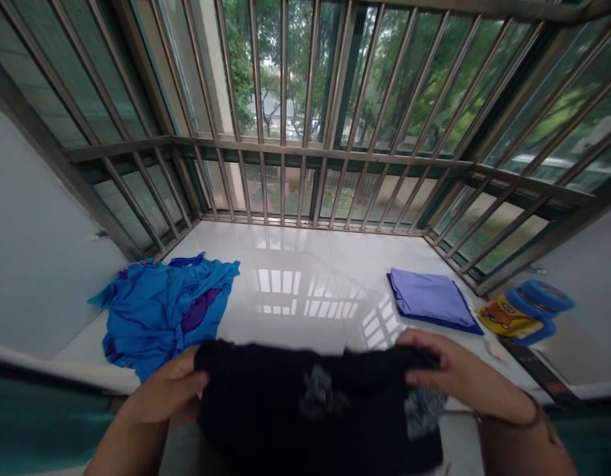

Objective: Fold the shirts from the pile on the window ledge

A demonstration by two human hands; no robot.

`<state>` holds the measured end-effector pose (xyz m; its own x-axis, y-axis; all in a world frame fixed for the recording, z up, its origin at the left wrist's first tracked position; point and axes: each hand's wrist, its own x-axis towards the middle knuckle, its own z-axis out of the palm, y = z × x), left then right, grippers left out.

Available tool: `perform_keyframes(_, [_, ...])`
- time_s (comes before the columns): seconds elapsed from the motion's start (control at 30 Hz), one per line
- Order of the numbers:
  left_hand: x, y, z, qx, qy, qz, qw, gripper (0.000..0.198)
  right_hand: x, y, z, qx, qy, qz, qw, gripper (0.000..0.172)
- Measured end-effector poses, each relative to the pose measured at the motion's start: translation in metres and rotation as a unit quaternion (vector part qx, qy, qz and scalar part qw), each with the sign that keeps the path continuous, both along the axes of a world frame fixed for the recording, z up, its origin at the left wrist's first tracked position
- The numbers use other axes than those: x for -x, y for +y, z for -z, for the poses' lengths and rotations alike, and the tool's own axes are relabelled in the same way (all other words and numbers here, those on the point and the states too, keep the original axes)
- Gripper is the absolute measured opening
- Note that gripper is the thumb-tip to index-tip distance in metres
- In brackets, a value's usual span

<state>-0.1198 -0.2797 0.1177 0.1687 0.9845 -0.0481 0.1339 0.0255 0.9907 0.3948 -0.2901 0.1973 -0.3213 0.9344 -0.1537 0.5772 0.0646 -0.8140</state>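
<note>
- Done, I'd judge: lavender cloth (429,297) folded atop a navy one (479,328), right side of the glossy bay-window sill (305,254).
- Underway: dark, grey-patched garment (256,416) held up before me, unfolded; left hand (174,387) and right hand (449,373) each pinch a top corner.
- Left over: crumpled blue clothes (147,311), far left.

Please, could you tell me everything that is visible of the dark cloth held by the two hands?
The dark cloth is nearly black, soft-looking and slightly blurred, with grey patterned patches at its middle and toward its right end. The left hand and right hand each pinch an upper corner; it hangs between them at the near side of the white ledge. Its lower part leaves the picture.
</note>
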Motion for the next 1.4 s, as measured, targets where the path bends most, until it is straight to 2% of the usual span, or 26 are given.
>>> perform_keyframes(0.03, [-0.013,0.014,-0.005,0.04,-0.046,-0.026,0.998,0.067,0.0,0.022,0.002,-0.06,0.021,0.088,0.994,0.049])
perform_keyframes(0.07, [-0.026,0.032,-0.01,0.056,-0.09,-0.064,0.992,0.07,0.002,0.045,0.005,-0.137,0.037,0.18,0.973,0.056])
perform_keyframes(0.1, [-0.04,0.052,-0.014,0.037,-0.111,-0.108,0.987,0.073,0.006,0.068,0.007,-0.215,0.048,0.251,0.943,0.063])
perform_keyframes(0.13, [-0.052,0.074,-0.017,-0.005,-0.096,-0.143,0.985,0.074,0.011,0.089,0.009,-0.3,0.035,0.318,0.899,0.068])
perform_keyframes(0.17, [-0.062,0.095,-0.017,-0.055,-0.038,-0.16,0.985,0.073,0.017,0.107,0.012,-0.373,0.0,0.354,0.858,0.073])
perform_keyframes(0.2, [-0.069,0.115,-0.015,-0.097,0.042,-0.168,0.98,0.072,0.025,0.12,0.016,-0.427,-0.036,0.361,0.828,0.074])
perform_keyframes(0.23, [-0.074,0.13,-0.009,-0.117,0.136,-0.176,0.968,0.075,0.034,0.129,0.022,-0.463,-0.072,0.347,0.813,0.072])
perform_keyframes(0.27, [-0.077,0.141,0.001,-0.124,0.226,-0.194,0.947,0.078,0.045,0.131,0.03,-0.477,-0.101,0.315,0.814,0.067])
perform_keyframes(0.3, [-0.077,0.146,0.014,-0.125,0.306,-0.208,0.921,0.08,0.056,0.129,0.043,-0.474,-0.121,0.273,0.829,0.06])
perform_keyframes(0.4, [-0.076,0.135,0.068,-0.155,0.453,-0.213,0.852,0.073,0.092,0.099,0.1,-0.39,-0.155,0.139,0.897,0.04])
perform_keyframes(0.47, [-0.076,0.113,0.105,-0.195,0.487,-0.157,0.837,0.064,0.113,0.072,0.145,-0.307,-0.193,0.07,0.929,0.037])
perform_keyframes(0.53, [-0.078,0.09,0.136,-0.208,0.503,-0.073,0.836,0.055,0.129,0.047,0.182,-0.238,-0.244,0.041,0.939,0.041])
perform_keyframes(0.57, [-0.08,0.078,0.148,-0.204,0.511,-0.04,0.834,0.053,0.135,0.038,0.194,-0.215,-0.27,0.044,0.938,0.044])
perform_keyframes(0.63, [-0.084,0.059,0.163,-0.194,0.531,-0.01,0.825,0.052,0.141,0.027,0.209,-0.184,-0.311,0.065,0.93,0.041])
perform_keyframes(0.73, [-0.089,0.039,0.171,-0.192,0.55,0.0,0.813,0.058,0.139,0.025,0.212,-0.153,-0.324,0.082,0.93,0.025])
perform_keyframes(0.87, [-0.089,0.025,0.17,-0.193,0.537,0.052,0.82,0.06,0.116,0.019,0.211,-0.123,-0.284,0.089,0.947,0.031])
perform_keyframes(0.97, [-0.078,0.019,0.168,-0.197,0.5,0.066,0.841,0.049,0.091,-0.003,0.208,-0.126,-0.267,0.108,0.949,0.033])
perform_keyframes(1.07, [-0.06,0.017,0.16,-0.184,0.451,0.048,0.872,0.028,0.073,-0.032,0.198,-0.149,-0.266,0.123,0.944,0.028])
perform_keyframes(1.17, [-0.043,0.015,0.148,-0.163,0.394,0.042,0.903,0.024,0.069,-0.052,0.182,-0.159,-0.29,0.133,0.934,0.024])
perform_keyframes(1.23, [-0.034,0.013,0.141,-0.152,0.369,0.03,0.917,0.024,0.072,-0.055,0.172,-0.154,-0.299,0.129,0.933,0.025])
perform_keyframes(1.33, [-0.024,0.008,0.135,-0.134,0.367,0.029,0.92,0.024,0.076,-0.051,0.165,-0.145,-0.301,0.128,0.934,0.025])
perform_keyframes(1.4, [-0.016,0.004,0.133,-0.112,0.398,0.046,0.909,0.022,0.078,-0.05,0.164,-0.146,-0.307,0.133,0.931,0.023])
